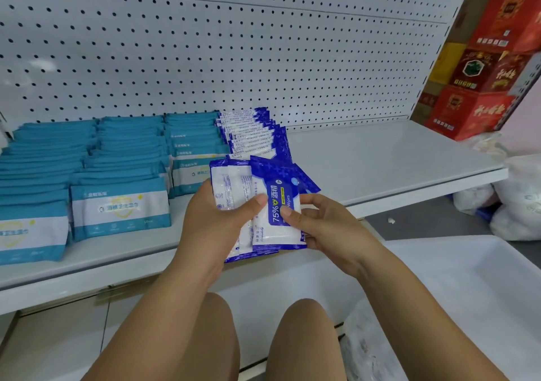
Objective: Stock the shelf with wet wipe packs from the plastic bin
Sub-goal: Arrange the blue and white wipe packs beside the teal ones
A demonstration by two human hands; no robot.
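Your left hand (210,225) and right hand (322,228) clamp fanned blue-and-white plastic wet wipe packs (275,199), long axes upright; matching row (251,137) on white shelf (380,161) lies just beyond.

Bright, even, diffuse light falls from above, leaving only soft shadow under the lip of the white metal shelf (380,158) at 7 o'clock. Wide-angle bowing curves the white perforated metal back panel (263,44) at 12. The dark blue-and-white plastic wipe packs (275,193) at centre are sharpest; the red printed cardboard boxes (483,67) at 2 smear.
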